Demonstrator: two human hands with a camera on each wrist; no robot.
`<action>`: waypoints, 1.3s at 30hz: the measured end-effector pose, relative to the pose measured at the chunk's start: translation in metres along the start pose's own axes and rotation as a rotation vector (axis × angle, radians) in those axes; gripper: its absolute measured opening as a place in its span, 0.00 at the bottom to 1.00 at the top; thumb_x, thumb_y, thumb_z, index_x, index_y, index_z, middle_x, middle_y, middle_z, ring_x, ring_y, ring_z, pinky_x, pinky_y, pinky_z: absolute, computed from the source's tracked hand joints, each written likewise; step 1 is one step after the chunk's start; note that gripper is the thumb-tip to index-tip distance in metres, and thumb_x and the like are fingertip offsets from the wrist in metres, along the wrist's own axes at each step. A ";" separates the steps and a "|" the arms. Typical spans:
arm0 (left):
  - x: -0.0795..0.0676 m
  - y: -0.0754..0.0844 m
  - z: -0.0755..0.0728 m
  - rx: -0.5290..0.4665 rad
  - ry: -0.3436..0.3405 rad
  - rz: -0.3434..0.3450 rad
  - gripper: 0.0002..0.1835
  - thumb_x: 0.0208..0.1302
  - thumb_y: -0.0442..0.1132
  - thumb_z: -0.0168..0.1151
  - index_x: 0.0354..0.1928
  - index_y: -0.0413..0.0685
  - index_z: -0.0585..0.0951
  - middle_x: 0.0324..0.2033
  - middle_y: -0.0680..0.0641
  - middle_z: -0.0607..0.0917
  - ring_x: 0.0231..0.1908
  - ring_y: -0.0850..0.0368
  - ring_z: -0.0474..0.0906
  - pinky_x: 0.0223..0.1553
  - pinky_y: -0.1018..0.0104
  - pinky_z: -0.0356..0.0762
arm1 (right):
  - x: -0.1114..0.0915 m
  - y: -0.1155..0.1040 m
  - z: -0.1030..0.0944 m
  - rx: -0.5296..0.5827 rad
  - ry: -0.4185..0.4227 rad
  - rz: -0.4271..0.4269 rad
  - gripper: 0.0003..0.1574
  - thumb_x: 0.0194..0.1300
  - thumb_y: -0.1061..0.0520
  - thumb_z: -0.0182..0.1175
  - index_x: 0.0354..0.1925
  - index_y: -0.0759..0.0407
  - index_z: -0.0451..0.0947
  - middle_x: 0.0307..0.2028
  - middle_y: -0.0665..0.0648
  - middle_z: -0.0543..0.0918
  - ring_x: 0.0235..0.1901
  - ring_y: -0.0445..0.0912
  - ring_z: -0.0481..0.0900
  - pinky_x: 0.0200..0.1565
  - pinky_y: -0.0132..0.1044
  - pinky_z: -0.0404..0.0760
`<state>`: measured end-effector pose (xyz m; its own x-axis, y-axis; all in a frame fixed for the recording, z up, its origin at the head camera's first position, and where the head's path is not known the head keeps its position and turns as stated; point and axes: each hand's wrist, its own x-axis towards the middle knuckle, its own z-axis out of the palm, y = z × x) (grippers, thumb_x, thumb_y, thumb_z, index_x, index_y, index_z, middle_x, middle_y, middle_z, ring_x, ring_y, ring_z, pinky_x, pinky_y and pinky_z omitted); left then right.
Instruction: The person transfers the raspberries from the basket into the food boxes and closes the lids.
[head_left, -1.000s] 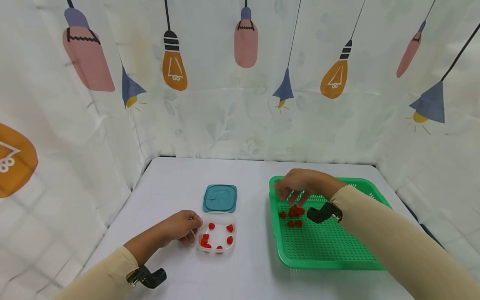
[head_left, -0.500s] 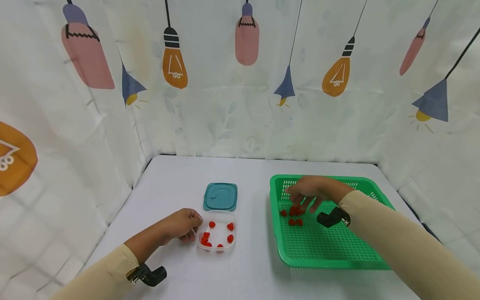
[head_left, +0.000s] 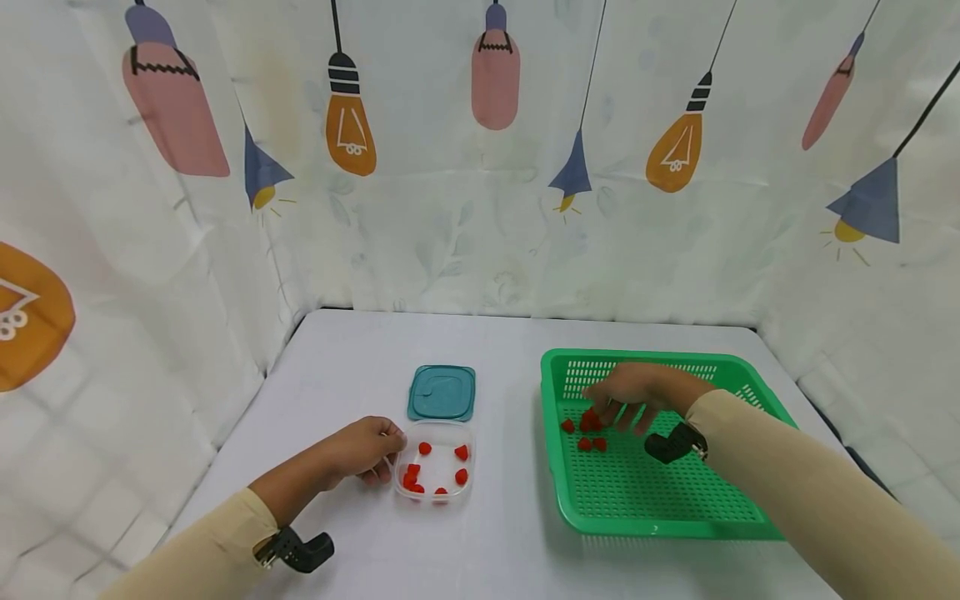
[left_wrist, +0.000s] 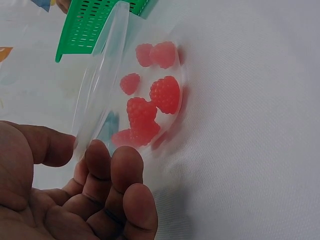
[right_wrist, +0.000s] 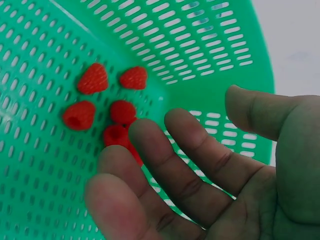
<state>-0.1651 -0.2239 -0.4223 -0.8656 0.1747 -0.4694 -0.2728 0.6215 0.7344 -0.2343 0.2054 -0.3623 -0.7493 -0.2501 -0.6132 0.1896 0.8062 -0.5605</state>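
My left hand (head_left: pixel 362 450) pinches the left rim of a small clear plastic container (head_left: pixel 440 468), thumb on one side and fingertips on the other. Several red raspberries (left_wrist: pixel 165 94) lie inside the container, some clustered by its near left corner. Over the left part of a green plastic basket (head_left: pixel 675 500), my right hand (head_left: pixel 633 393) hovers with fingers spread and slightly bent, holding nothing. Just below its fingertips, several raspberries (right_wrist: pixel 93 78) sit on the basket floor, a few of them bunched together. The fingers partly cover that bunch in the right wrist view.
A teal square lid (head_left: pixel 442 392) lies flat on the white-covered table (head_left: pixel 506 533), behind the clear container. The basket has raised, slotted walls. Patterned white curtains (head_left: pixel 420 242) enclose the back and sides of the table.
My right hand has moved right and down, lower into the basket toward the bunched raspberries. My left hand keeps its hold on the container, which stays in place.
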 end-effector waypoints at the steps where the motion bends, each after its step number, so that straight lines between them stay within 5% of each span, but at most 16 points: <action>1: 0.000 0.000 0.000 -0.001 -0.001 0.000 0.10 0.76 0.40 0.57 0.47 0.40 0.78 0.34 0.43 0.80 0.30 0.49 0.79 0.33 0.60 0.80 | 0.000 0.001 0.000 -0.006 -0.001 0.001 0.28 0.74 0.40 0.57 0.52 0.64 0.81 0.45 0.60 0.84 0.42 0.56 0.84 0.39 0.51 0.85; 14: 0.000 0.000 0.000 -0.009 -0.007 0.004 0.09 0.75 0.40 0.57 0.47 0.40 0.78 0.34 0.43 0.80 0.31 0.49 0.79 0.33 0.60 0.80 | 0.003 0.020 0.005 -0.076 -0.018 0.023 0.25 0.75 0.43 0.56 0.53 0.62 0.81 0.42 0.59 0.85 0.40 0.54 0.85 0.38 0.51 0.85; 24: 0.001 -0.001 0.000 -0.008 -0.007 0.004 0.09 0.76 0.40 0.57 0.47 0.40 0.78 0.34 0.43 0.80 0.31 0.49 0.79 0.33 0.60 0.79 | 0.002 0.025 0.015 -0.163 -0.012 0.049 0.24 0.76 0.44 0.54 0.38 0.62 0.84 0.36 0.58 0.85 0.35 0.53 0.85 0.35 0.49 0.85; 39: 0.000 -0.001 0.000 -0.008 -0.002 0.003 0.10 0.75 0.40 0.57 0.48 0.40 0.77 0.34 0.43 0.80 0.31 0.48 0.79 0.33 0.60 0.80 | 0.001 0.025 0.028 -0.217 -0.036 0.091 0.22 0.73 0.43 0.57 0.40 0.60 0.83 0.34 0.57 0.85 0.33 0.53 0.85 0.36 0.49 0.84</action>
<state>-0.1646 -0.2245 -0.4235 -0.8654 0.1778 -0.4684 -0.2739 0.6150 0.7395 -0.2128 0.2101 -0.3929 -0.7118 -0.1871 -0.6770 0.1114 0.9216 -0.3718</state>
